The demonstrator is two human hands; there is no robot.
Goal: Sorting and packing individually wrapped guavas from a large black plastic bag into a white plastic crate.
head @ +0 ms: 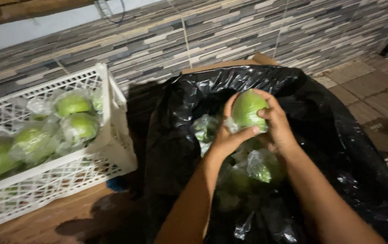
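Note:
A round green fruit [246, 108] wrapped in clear plastic is held between both my hands above a box lined with a black plastic bag [320, 135]. My left hand [228, 135] cups it from the left and below, thumb across its lower side. My right hand [276, 123] grips it from the right and top. Under my hands, several more plastic-wrapped green fruits [259, 167] lie inside the bag, partly in shadow.
A white plastic lattice crate [112, 135] at the left holds several wrapped green fruits [74, 105]. A grey tiled wall [230, 31] runs behind. The cardboard box edge [248, 62] shows behind the bag. Paved floor [374, 90] lies at the right.

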